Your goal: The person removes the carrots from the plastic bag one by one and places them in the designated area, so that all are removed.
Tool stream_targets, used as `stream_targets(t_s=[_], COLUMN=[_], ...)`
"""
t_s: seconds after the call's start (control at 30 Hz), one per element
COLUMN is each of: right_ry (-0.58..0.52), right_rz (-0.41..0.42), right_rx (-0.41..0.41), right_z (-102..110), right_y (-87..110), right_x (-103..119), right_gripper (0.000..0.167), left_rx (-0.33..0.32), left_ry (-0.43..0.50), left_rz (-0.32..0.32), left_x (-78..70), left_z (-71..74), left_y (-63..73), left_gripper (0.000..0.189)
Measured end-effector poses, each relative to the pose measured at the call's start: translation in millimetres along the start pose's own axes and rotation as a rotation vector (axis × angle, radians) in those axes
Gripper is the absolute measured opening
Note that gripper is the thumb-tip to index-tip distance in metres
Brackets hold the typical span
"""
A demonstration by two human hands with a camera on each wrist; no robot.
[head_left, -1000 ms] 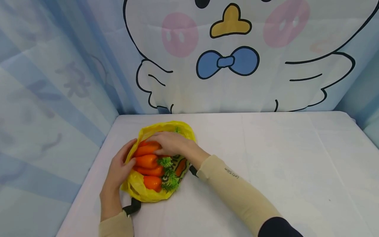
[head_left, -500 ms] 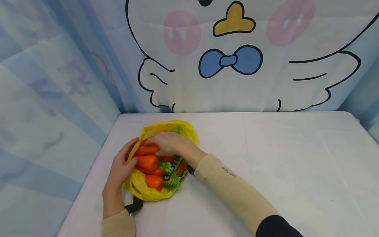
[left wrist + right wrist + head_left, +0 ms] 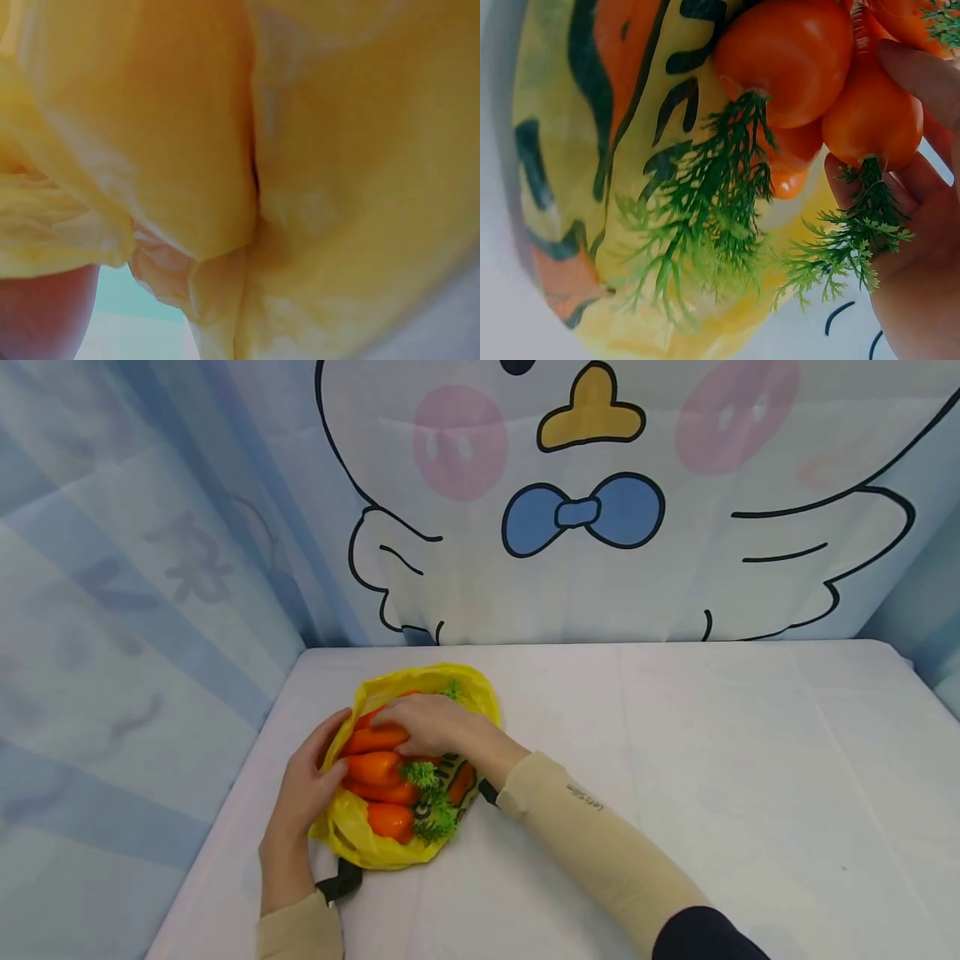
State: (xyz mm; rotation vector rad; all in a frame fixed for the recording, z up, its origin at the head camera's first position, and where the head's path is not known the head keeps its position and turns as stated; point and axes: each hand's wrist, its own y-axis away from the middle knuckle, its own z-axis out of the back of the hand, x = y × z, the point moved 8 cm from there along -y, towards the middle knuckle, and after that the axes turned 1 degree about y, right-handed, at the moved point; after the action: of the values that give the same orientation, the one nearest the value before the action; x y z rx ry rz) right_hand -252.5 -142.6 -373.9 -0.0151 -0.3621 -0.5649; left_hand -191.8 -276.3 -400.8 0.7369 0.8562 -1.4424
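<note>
A yellow plastic bag (image 3: 382, 857) lies open on the table, with several shiny orange toy carrots (image 3: 373, 768) inside. Green plastic leaf tops (image 3: 705, 202) hang from their thick ends. My left hand (image 3: 303, 783) holds the bag's left rim, its thumb inside the mouth by the carrots and its fingers along the outside. Yellow film fills nearly the whole left wrist view. From the right, my right hand (image 3: 431, 724) reaches into the mouth. In the right wrist view its thumb and fingers grip one carrot (image 3: 874, 124) near the leafy end; the carrot's far end is hidden.
The table (image 3: 675, 793) has a white cover and stretches far to the right of the bag. Behind it hangs a cloth backdrop (image 3: 600, 593) with a cartoon figure, and a blue-and-white curtain (image 3: 112, 610) closes off the left side.
The head view has shifted slightly. Both hands stay at the bag, the right one moving only a little among the carrots.
</note>
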Motion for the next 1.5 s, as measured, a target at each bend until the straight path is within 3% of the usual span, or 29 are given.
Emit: stream_targets(t_s=[0.27, 0.67, 1.5], right_ry=[-0.017, -0.046, -0.106], right_rz=[-0.011, -0.033, -0.098], right_rx=[-0.007, -0.047, -0.215], right_z=[9, 21, 36], right_y=[12.2, 46.1, 135.1], right_x=[-9, -30, -81], right_gripper=[0.05, 0.05, 0.047], left_rx=[-0.012, -0.014, -0.02], left_ry=[-0.014, -0.009, -0.019], left_rz=[0.002, 0.009, 0.013], left_x=[2.0, 2.2, 0.2], left_z=[-0.6, -0.2, -0.1], left_y=[0.4, 0.4, 1.0], left_gripper=[0.068, 0.069, 0.071])
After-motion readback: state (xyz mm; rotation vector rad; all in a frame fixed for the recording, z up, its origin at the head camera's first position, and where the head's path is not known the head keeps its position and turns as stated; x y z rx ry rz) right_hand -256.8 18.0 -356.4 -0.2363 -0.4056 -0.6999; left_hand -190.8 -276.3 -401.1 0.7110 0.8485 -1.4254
